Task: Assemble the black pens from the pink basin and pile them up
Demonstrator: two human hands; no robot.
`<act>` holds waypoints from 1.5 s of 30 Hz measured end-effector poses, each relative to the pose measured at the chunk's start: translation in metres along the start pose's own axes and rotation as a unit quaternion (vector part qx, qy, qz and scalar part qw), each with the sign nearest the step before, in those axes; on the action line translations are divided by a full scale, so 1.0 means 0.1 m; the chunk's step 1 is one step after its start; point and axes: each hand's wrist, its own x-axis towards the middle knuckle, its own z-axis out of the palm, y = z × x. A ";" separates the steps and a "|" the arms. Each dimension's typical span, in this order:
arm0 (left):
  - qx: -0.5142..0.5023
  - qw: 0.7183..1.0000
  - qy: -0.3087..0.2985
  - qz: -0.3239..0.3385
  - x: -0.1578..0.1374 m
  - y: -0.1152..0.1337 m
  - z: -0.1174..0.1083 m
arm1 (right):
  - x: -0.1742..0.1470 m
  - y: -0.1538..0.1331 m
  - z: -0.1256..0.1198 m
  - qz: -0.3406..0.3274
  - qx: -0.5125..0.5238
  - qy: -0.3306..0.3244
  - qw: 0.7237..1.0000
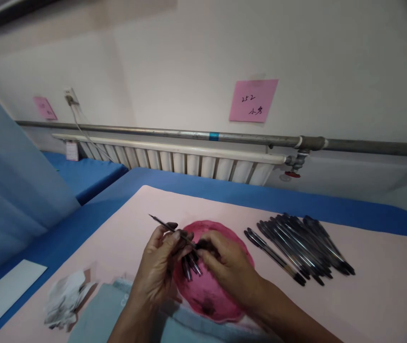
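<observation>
Over a pink plate [221,297], my left hand [158,259] pinches a thin pen refill [162,221], its pointed tip toward the upper left. My right hand [230,262] is closed at the refill's lower end; whether it grips the refill or a small dark part there is hidden by the fingers. Dark stains mark the fingertips of both hands. Below them, several short clear pen parts [191,267] with dark ends show over the plate, partly covered by my left hand. To the right lies a row of clear pens with black caps [296,247].
Crumpled stained tissue [65,297] and a grey-green cloth [98,309] lie at the front left. A white board [8,288] rests at the left edge. Pink paper [378,286] covers the blue table [185,178]. Behind stand a radiator [189,162] and a pipe [253,138]; a blue curtain [10,190] hangs left.
</observation>
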 end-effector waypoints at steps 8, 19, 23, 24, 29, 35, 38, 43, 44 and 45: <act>0.003 1.000 0.008 0.001 0.00 -0.01 0.00 | -0.02 0.03 0.05 0.005 0.031 0.013 0.999; -0.008 0.999 0.034 0.000 0.02 -0.03 0.02 | -0.04 -0.02 0.04 -0.060 -0.091 0.023 0.994; -0.008 0.999 0.039 -0.002 0.00 -0.03 0.03 | -0.07 0.01 0.04 -0.087 -0.100 0.014 0.991; -0.006 0.999 0.042 -0.001 0.00 -0.03 0.03 | -0.07 0.01 0.03 -0.084 -0.096 0.014 0.992; -0.010 1.000 0.026 0.010 0.01 -0.05 0.02 | -0.05 0.01 0.02 -0.041 -0.038 0.011 0.998; -0.006 1.000 0.015 0.001 0.00 -0.04 0.00 | 0.02 -0.05 0.01 0.029 0.057 -0.006 0.998; -0.006 1.000 0.015 0.002 -0.01 -0.03 0.00 | 0.02 -0.06 -0.01 -0.006 -0.011 0.002 1.000; -0.004 1.000 0.021 0.003 0.00 -0.04 -0.01 | 0.00 -0.03 -0.02 -0.052 -0.039 -0.026 0.998; -0.004 1.000 0.021 0.003 0.00 -0.04 -0.01 | 0.00 -0.03 -0.02 -0.058 -0.045 -0.025 0.997; -0.004 1.000 0.021 0.002 0.00 -0.04 -0.01 | 0.00 -0.03 -0.02 -0.066 -0.052 -0.022 0.996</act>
